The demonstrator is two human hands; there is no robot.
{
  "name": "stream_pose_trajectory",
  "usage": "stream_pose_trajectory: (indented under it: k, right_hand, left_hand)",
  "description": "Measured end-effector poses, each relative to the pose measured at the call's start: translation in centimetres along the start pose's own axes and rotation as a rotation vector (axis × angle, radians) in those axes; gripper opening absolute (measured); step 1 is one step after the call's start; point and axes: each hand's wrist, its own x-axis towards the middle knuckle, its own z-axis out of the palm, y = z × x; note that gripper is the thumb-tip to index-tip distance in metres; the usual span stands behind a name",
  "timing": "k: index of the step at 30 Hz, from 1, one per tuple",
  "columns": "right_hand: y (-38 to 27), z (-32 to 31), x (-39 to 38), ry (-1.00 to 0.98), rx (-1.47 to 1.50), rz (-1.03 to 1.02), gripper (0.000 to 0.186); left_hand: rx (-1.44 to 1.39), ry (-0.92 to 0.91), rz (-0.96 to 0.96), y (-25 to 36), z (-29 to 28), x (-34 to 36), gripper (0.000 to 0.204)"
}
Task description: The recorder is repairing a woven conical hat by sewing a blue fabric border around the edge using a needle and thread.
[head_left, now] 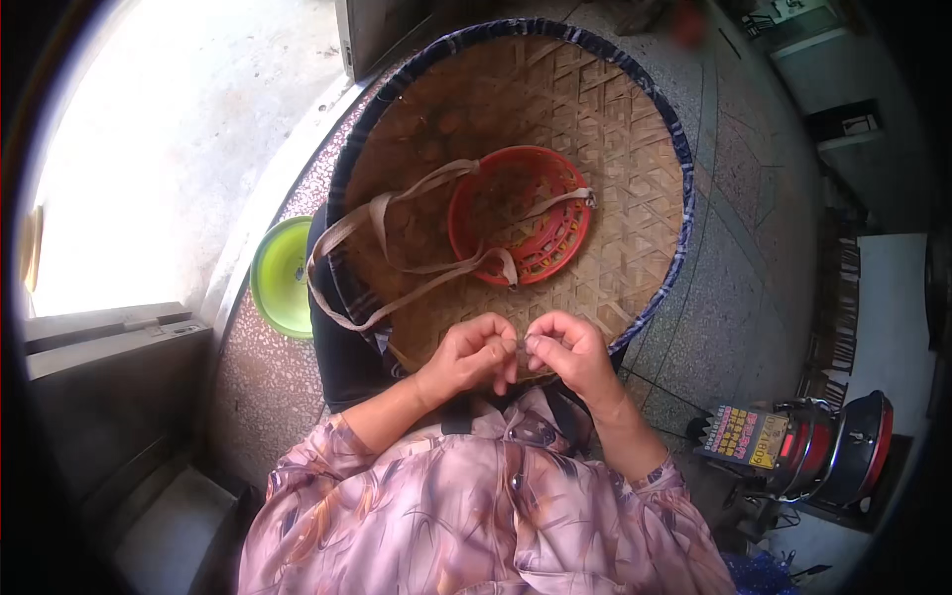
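My left hand (pixel 478 352) and my right hand (pixel 570 349) meet close together over the near rim of a large round woven bamboo tray (pixel 635 169). Both hold thumb and fingers in a pinch, fingertips almost touching. Whatever is between them is too small to make out. The tray's rim is wrapped in dark blue patterned cloth, and it rests over my lap. Inside it, beyond my hands, sits a red plastic basket (pixel 457 236) with slotted sides. A long pale fabric strap (pixel 380 211) is tied to the basket and loops out over the tray's left edge.
A lime-green basin (pixel 268 280) stands on the speckled floor (pixel 260 375) left of the tray. Farther left is a bright doorway with a raised sill. A motor scooter or motorbike with a yellow plate (pixel 759 436) stands at the right. A white table (pixel 892 327) lies behind it.
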Motion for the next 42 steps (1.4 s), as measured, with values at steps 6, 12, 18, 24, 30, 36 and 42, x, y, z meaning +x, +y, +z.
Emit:
stream_pose_trajectory:
  k: [6,12,18,24,30,36,42]
  right_hand:
    - [-0.1,-0.1,0.1,0.007,0.054,-0.035,0.008]
    - [-0.2,-0.2,0.0,0.019,0.071,-0.037,0.007]
    - [-0.3,-1.2,-0.1,0.003,0.209,-0.099,0.007]
    - [0.1,-1.6,0.0,0.005,0.241,-0.108,0.008]
    - [0.2,-0.1,-0.1,-0.040,0.077,-0.156,0.006]
    - [0.7,-1.3,0.4,0.242,-0.524,-0.389,0.010]
    - [-1.9,-0.1,-1.3,-0.294,0.060,0.161,0.016]
  left_hand:
    - [0.038,-0.033,-0.038,0.3,0.0,0.2,0.021]
    - [-0.006,-0.030,-0.039,0.0,0.3,0.3,0.020]
    - [0.205,0.104,0.254,-1.8,-0.3,1.2,0.018]
    - [-0.009,-0.224,-0.260,1.5,-1.5,0.4,0.028]
    - [-0.425,-0.328,-0.164,1.1,-2.1,0.5,0.022]
    - [-0.401,-0.431,-0.060,0.7,-2.8,-0.2,0.019]
    - [-0.473,-0.224,-0.082,1.5,-1.6,-0.4,0.016]
